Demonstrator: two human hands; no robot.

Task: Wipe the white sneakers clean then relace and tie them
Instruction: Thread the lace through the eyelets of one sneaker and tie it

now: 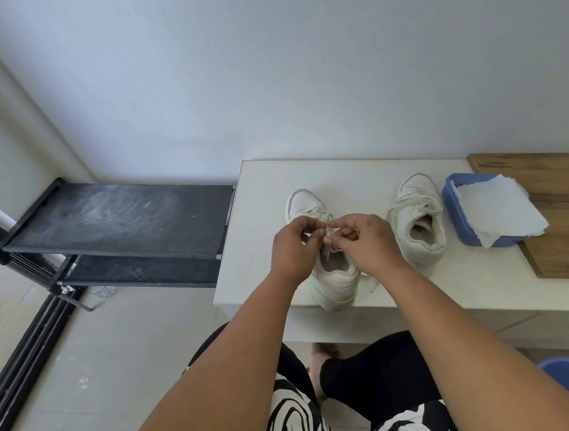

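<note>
Two white sneakers stand on a white table [476,287], toes pointing away from me. The nearer sneaker [334,274] sits at the table's front edge, heel toward me. Over its tongue, my left hand [290,246] and my right hand [366,243] each pinch a part of its white lace [326,232], fingers curled close together. A loose lace end [373,286] trails on the table beside that shoe. The second sneaker [417,216] stands to the right, its laces lying across the top.
A blue plastic tub [461,227] holding white paper wipes [497,210] sits right of the sneakers, partly on a wooden board [560,191]. A black fabric shoe rack [121,218] stands left of the table. A wall runs behind. My knees are under the table edge.
</note>
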